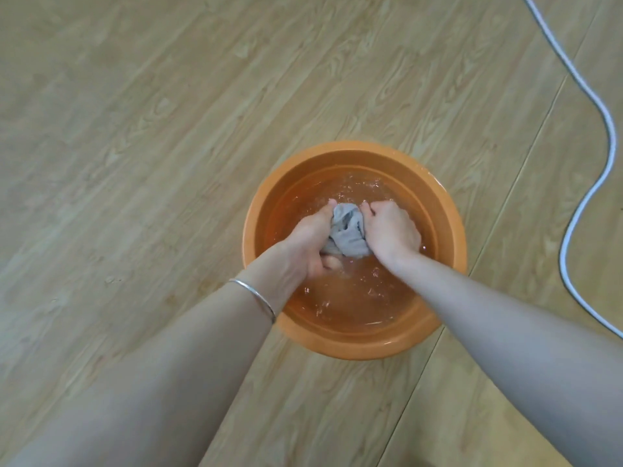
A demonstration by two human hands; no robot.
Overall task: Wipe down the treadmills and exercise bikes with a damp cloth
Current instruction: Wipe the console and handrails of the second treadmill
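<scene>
An orange basin (354, 347) is sitting on the wooden floor (135, 129), holding rippling water (350, 298) — and in it the grey cloth (347, 235) is bunching between the hands. The left hand (308, 241) and right hand (391, 229) are both gripping it, close together. A white cable (603, 106) is snaking beside the basin — not touching it.

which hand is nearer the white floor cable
Right. The right hand grips the grey cloth in the orange plastic basin on the side toward the white cable; the left hand grips it farther away.
</scene>
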